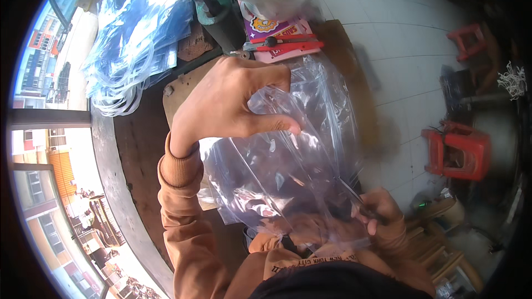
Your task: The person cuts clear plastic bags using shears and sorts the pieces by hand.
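A large sheet of clear plastic [260,188], creased and shiny and perhaps a bag, spreads across the work surface and down to my lap. My left hand [233,99] grips its upper part, thumb and forefinger curved around a fold; the other fingertips are hidden. At the lower right, my right hand [379,210] is closed around a slim dark metal tool [350,192]. Its narrow end points up and left against the plastic. Whether it is scissors or a blade I cannot make out.
A pile of bluish clear plastic bags [138,27] lies at the upper left. Beside it stands a dark green machine part [219,22]. A red-handled tool [288,43] rests on a pink packet [296,29]. Red stools [460,155] stand on the tiled floor, right.
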Motion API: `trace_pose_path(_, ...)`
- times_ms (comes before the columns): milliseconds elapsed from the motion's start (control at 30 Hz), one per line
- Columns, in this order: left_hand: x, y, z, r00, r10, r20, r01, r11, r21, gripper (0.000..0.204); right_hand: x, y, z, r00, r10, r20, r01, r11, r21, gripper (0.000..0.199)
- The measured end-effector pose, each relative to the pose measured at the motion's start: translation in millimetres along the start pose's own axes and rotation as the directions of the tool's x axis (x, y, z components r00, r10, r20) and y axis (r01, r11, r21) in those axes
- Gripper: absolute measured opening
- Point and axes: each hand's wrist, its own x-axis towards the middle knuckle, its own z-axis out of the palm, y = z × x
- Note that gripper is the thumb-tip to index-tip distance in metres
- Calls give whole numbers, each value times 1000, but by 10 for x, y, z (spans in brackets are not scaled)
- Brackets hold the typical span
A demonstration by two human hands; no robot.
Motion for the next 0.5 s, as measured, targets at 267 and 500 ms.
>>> trace_pose_path(267, -101, 26, -33, 911, -378, 162, 409, 878, -249, 30, -10, -95, 222, 990, 37, -140, -30, 998, 55, 55)
trace_pose_path(500, -137, 113, -92, 849, -495, 185, 528, 804, -275, 27, 110, -71, 227, 998, -2, -67, -3, 997, -81, 65)
